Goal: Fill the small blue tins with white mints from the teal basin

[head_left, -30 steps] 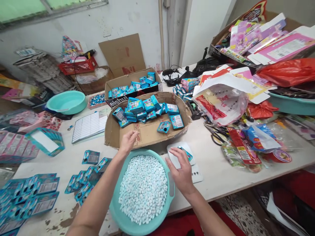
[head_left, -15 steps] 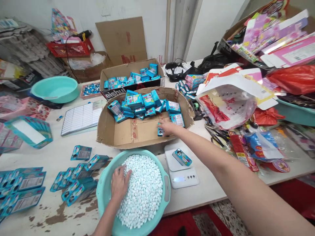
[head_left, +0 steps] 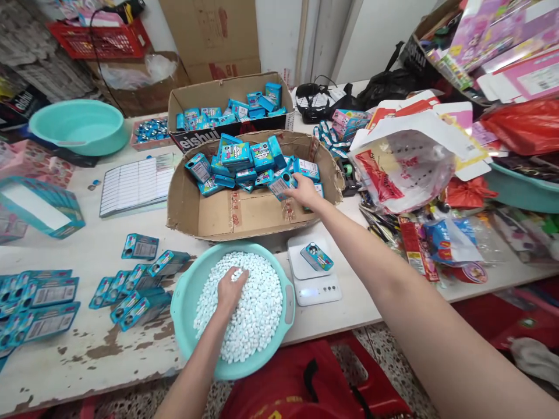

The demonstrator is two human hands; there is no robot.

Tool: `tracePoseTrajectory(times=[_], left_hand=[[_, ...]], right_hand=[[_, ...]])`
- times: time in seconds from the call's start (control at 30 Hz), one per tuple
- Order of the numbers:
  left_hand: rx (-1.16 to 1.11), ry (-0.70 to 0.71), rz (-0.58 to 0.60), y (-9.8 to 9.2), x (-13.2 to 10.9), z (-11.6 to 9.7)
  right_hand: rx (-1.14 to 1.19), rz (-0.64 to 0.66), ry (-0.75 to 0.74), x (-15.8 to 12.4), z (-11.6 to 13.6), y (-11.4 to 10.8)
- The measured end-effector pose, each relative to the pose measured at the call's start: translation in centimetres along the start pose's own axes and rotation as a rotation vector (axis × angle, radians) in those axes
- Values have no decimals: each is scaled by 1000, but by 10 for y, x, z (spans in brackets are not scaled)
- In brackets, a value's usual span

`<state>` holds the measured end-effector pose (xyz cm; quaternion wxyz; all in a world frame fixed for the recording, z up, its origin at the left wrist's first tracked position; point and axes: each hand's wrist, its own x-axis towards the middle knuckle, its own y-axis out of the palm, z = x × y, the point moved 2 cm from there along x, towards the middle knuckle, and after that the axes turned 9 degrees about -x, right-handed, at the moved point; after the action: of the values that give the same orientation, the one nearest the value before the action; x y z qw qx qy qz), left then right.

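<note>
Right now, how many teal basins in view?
3: front basin holding pale pieces; second basin, upper left; third basin, right edge, partly covered. Others may be hidden.

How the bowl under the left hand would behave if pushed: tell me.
The bowl is probably heavy for its size, given the many white pieces inside. Wide and low, it would likely slide sooner than tip. The pieces look loose and rounded, so a sudden push may make them shift.

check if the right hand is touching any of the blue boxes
Touching. The head view shows the right hand with its fingers on the right end of one blue box, with no gap visible.
</note>
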<state>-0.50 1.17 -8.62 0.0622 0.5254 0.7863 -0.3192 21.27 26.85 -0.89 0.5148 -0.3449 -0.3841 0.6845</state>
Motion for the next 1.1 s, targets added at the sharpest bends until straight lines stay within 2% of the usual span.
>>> tracePoseTrajectory(times=[0.07,0.1,0.2,0.3,0.37,0.43,0.53,0.6,0.67,0.77,0.87,1.1], left_hand=[[-226,-35,51,-7,-5,-2],[-361,-63,82,-11,-8,-3],[-772,-238,163,-18,-15,-7],[-987,-381,212,-16,-15,-12],[-1018,-407,251,-13,-13,-17],[-1049,-429,283,-13,-14,-24],[-1134,-439,312,-21,-25,-42],[-1195,-392,324,-29,-37,-58],[-1238,-292,327,-37,-48,-74],[-1228,-83,262,-45,-59,-89],[-1170,29,207,-48,-60,-91],[-1110,92,187,-49,-51,-88]], right_hand=[[125,-73,-48,-31,10,-28],[291,-130,-62,-52,16,-41],[664,-136,-70,-126,33,-62],[762,-120,106,-197,46,-50],[781,-90,200,-232,56,-28],[764,-71,227,-255,68,-4],[640,-135,183,-271,87,23],[523,-169,107,-274,101,33],[421,-170,25,-273,114,40],[304,-158,-57,-269,130,48],[243,-160,-76,-265,139,54],[208,-166,-97,-260,145,57]])
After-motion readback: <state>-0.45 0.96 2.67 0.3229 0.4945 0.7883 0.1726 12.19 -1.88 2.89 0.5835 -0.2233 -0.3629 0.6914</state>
